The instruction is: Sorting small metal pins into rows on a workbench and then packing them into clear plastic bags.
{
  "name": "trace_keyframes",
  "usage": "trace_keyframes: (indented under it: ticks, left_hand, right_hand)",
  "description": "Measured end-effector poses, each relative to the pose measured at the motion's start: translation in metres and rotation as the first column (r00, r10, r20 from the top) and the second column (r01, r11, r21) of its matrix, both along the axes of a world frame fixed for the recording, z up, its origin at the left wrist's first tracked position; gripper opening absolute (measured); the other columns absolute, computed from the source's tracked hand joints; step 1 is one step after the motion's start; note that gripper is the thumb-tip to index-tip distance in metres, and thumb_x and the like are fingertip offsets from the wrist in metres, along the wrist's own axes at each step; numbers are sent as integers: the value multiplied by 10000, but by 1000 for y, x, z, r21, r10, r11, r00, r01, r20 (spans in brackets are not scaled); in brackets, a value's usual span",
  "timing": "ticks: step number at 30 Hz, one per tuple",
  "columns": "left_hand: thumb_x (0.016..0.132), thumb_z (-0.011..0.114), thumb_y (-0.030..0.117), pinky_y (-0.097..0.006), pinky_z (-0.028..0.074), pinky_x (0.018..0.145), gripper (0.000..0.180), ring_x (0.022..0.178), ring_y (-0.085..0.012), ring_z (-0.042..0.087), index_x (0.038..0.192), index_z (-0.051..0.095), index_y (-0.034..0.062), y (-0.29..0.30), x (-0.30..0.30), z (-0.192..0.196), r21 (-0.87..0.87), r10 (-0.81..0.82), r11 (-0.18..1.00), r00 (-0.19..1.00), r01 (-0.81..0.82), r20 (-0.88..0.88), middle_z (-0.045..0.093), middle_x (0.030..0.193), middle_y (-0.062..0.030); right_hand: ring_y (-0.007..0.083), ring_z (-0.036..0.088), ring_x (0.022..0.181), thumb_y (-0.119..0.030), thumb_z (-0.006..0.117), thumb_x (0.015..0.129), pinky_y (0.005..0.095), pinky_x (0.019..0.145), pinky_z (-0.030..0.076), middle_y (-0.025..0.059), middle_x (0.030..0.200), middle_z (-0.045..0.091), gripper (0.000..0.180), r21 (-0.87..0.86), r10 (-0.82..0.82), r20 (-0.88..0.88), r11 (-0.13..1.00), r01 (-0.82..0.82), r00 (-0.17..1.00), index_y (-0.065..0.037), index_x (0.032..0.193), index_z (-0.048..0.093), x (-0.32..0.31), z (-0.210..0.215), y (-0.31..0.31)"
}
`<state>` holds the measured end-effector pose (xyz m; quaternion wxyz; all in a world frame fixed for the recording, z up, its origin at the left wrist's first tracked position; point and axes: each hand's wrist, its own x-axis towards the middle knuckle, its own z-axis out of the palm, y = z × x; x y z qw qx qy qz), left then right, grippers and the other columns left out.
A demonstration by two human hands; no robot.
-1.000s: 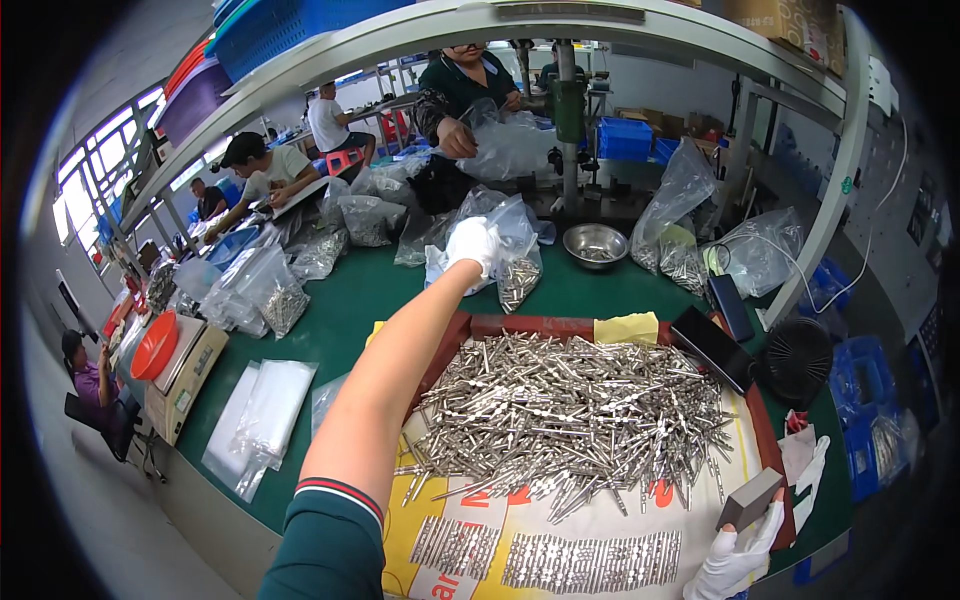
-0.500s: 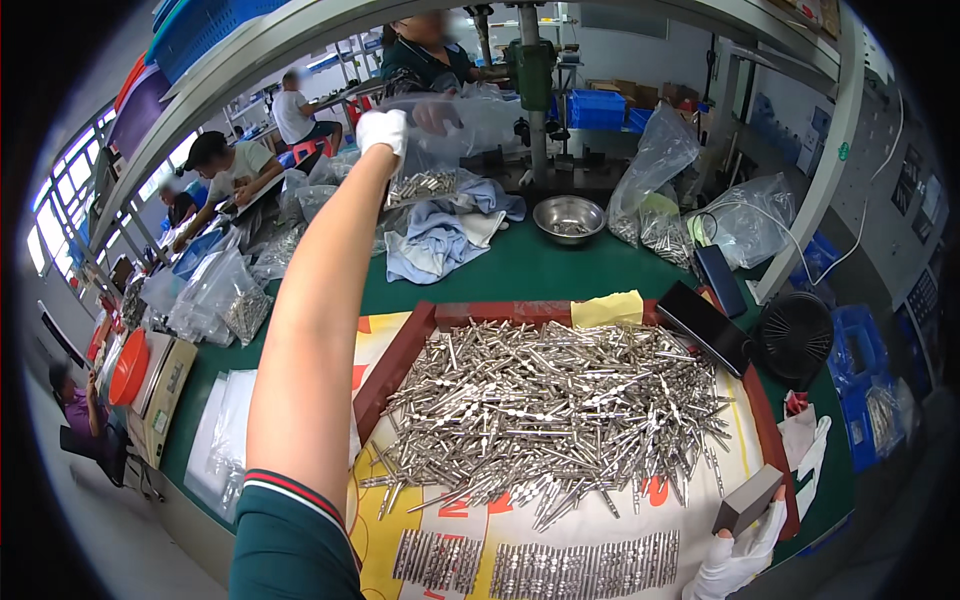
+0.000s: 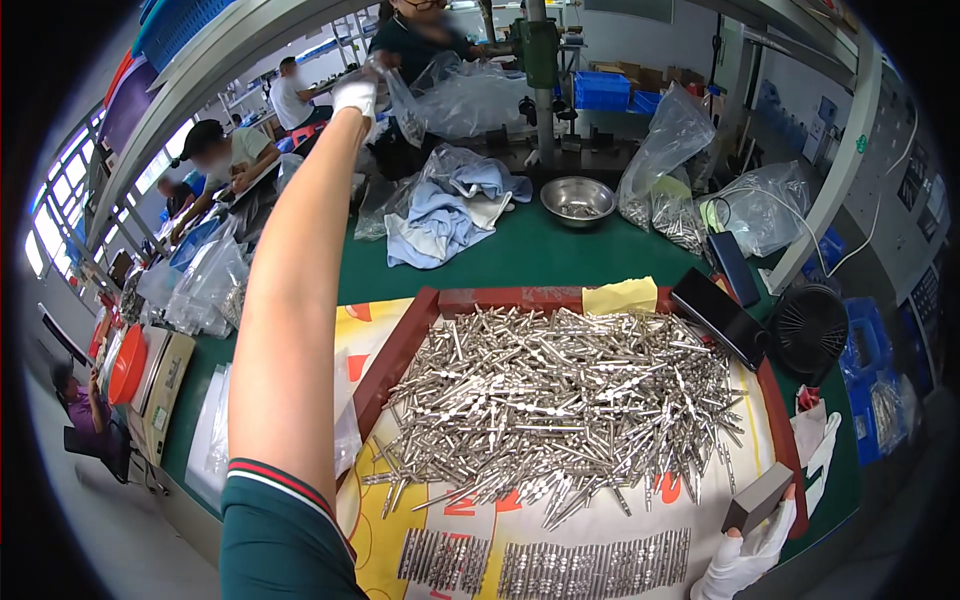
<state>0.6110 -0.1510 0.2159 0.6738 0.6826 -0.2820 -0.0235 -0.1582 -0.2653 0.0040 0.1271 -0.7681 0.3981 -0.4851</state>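
Well left of the red-brown rimmed tray point(image 3: 510, 297), an orange-red bowl point(image 3: 127, 365) sits on a cream-coloured scale point(image 3: 167, 385). Nearer the tray's left side, flat clear plastic bags point(image 3: 208, 435) lie on the green counter point(image 3: 365, 275). The person's left hand point(image 3: 355, 97), in a white glove, reaches far beyond the tray's far left corner; its fingers are hidden, so I cannot tell whether it grips the crumpled clear plastic bag point(image 3: 403, 108) just beside it. A light-blue and white cloth point(image 3: 440, 222) lies bunched beyond the tray. Inside the tray, a short row of slim silver metal rods point(image 3: 443, 560) lies at the near left, a big loose heap of similar rods point(image 3: 560, 400) fills the middle and far part, and a longer row of rods point(image 3: 595, 566) lies at the near side. A round steel bowl point(image 3: 578, 203) stands beyond the tray. A black smartphone point(image 3: 718, 318) rests across its far right corner. At its near right corner, the right hand point(image 3: 752, 550), white-gloved with bare fingertips, grips a grey rectangular block point(image 3: 757, 498). Right of the tray sits a round black fan point(image 3: 808, 330).
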Motion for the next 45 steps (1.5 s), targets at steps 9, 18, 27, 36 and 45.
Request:
trace_keyframes:
  ticks: [9, 18, 27, 36, 45]
  left_hand:
    - [913, 618, 187, -250, 499, 662, 189, 769, -102, 615, 1036, 652, 48, 24, -231, -18, 679, -340, 733, 887, 42, 313, 667, 904, -22]
    - [792, 678, 50, -393, 460, 869, 321, 981, -292, 595, 1104, 618, 91, 178, -540, -115, 651, -469, 707, 506, -276, 724, 627, 1039, -99]
    - [686, 704, 32, -404, 415, 806, 433, 930, -266, 555, 1095, 577, 95, 207, -627, -219, 557, -230, 798, 737, -231, 636, 567, 1023, -52]
    - [761, 700, 221, -453, 329, 1064, 482, 1255, -288, 464, 1183, 561, 34, 189, -609, -199, 802, -523, 594, 723, -72, 452, 521, 1304, -112]
    - [776, 666, 407, -509, 193, 1136, 683, 1377, -306, 339, 1312, 479, 29, 207, -606, -210, 863, -549, 501, 750, -60, 370, 423, 1439, -134]
  right_hand:
    - [302, 533, 1183, -221, 664, 798, 379, 1013, 409, 200, 1331, 523, 659, 88, 78, 264, 991, -105, 961, 83, 1347, 461, 17, -14, -18]
    - [224, 547, 1114, -28, 671, 817, 327, 947, 465, 161, 1300, 535, 571, 143, 176, 473, 951, -273, 863, 84, 1336, 464, 16, -24, -23]
    - [187, 593, 981, -87, 698, 839, 296, 871, 476, 139, 1164, 601, 551, 192, 131, 469, 950, -245, 874, 73, 1320, 481, 19, -24, -24]
    - [259, 539, 1200, -126, 659, 886, 337, 1007, 445, 223, 1415, 457, 502, 82, 150, 360, 978, -192, 921, 115, 1297, 499, 20, -25, -33]
    - [248, 532, 1207, -212, 658, 898, 323, 1004, 442, 201, 1378, 505, 528, 100, 137, 342, 979, -181, 930, 116, 1284, 506, 18, -26, -33]
